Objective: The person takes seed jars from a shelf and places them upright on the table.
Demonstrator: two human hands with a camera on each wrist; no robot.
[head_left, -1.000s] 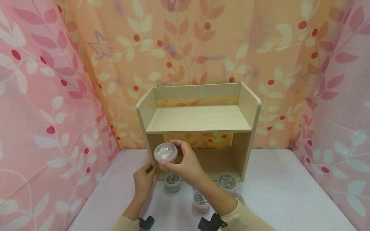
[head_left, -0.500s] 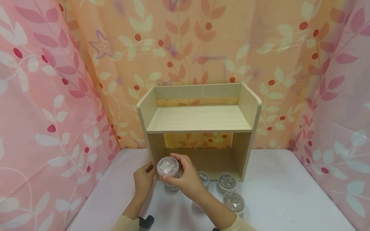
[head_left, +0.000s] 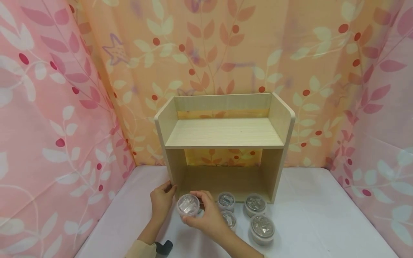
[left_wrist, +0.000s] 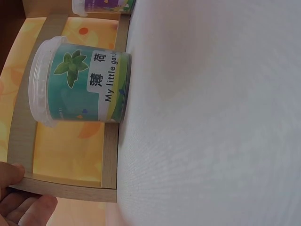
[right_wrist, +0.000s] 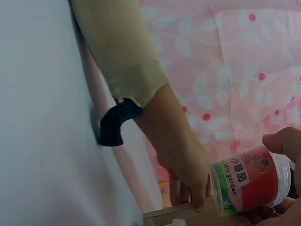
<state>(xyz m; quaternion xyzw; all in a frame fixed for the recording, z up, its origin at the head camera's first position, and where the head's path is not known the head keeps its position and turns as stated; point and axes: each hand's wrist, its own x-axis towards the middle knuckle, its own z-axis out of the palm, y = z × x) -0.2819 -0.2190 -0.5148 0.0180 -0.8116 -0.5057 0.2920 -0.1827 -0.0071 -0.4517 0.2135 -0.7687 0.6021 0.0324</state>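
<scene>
My right hand (head_left: 209, 217) grips a small lidded plastic tub (head_left: 188, 205) by its side, low over the table in front of the shelf's left end. In the right wrist view, this tub (right_wrist: 249, 181) has a red label with tomatoes, its clear lid facing right. My left hand (head_left: 162, 200) pinches the lower front edge of the left side panel (head_left: 172, 168) of a pale wooden shelf. The left wrist view has the thumb and fingers (left_wrist: 40, 209) on either side of that panel. Close by stands a green-labelled tub (left_wrist: 87, 84) with a mint leaf.
Several more tubs stand on the white table: one tub (head_left: 226, 200) near the shelf's middle, another tub (head_left: 229, 219) before it, and two to the right, a tub (head_left: 256, 204) and a nearer tub (head_left: 262, 229). Patterned curtains (head_left: 219, 46) enclose the table.
My right hand has lowered the tub from in front of the shelf's lower opening toward the table. Tubs behind the right forearm have come into view. The left hand has stayed on the panel.
</scene>
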